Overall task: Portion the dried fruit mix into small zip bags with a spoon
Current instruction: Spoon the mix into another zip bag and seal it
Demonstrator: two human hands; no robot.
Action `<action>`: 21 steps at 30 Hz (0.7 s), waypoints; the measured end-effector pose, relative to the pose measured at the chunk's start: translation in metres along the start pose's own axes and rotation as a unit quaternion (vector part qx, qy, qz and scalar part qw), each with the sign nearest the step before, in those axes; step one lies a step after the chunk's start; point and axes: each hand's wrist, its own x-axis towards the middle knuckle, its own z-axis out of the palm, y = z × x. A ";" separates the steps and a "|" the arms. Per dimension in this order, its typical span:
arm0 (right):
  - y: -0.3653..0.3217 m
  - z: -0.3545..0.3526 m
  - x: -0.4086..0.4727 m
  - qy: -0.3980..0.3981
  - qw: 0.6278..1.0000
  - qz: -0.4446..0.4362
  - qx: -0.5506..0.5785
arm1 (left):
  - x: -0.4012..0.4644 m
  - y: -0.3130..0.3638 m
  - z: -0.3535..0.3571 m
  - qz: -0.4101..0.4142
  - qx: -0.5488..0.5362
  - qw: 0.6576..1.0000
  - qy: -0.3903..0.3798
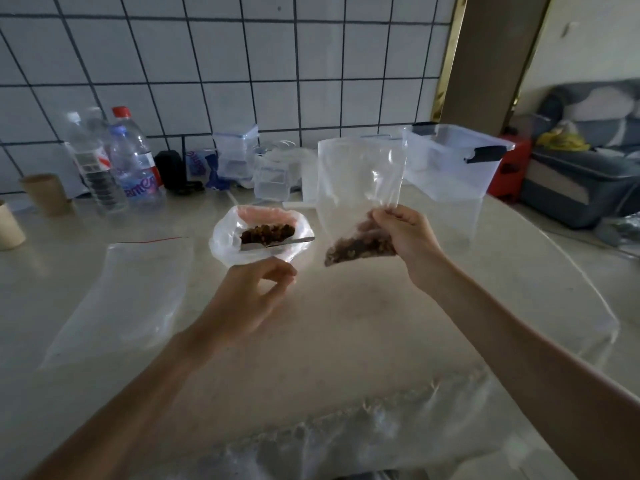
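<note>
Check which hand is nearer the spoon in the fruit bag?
Left. The left hand hovers just below the spoon, holding nothing. The right hand is off to the spoon's right, holding the zip bag.

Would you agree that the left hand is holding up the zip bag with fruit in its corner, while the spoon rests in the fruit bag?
Not quite: the head view shows the right hand holding up the zip bag; the left hand holds nothing. The spoon does rest in the fruit bag.

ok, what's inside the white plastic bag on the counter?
The white plastic bag holds dark dried fruit mix and a metal spoon, handle poking out right. The bag's folds hide anything deeper.
</note>
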 end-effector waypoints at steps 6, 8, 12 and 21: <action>-0.014 -0.021 0.067 0.021 0.996 -0.001 -0.089 | -0.006 -0.015 0.007 0.044 0.094 0.994 -0.031; -0.011 -0.015 0.085 0.020 0.996 0.004 -0.090 | -0.006 -0.015 0.007 0.036 0.086 0.995 -0.029; 0.003 -0.006 0.109 0.020 0.990 0.047 -0.132 | -0.009 -0.012 0.007 0.012 0.064 0.998 -0.023; -0.001 -0.004 0.092 0.114 0.965 -0.057 -0.231 | -0.005 0.001 -0.024 -0.025 -0.024 0.997 0.062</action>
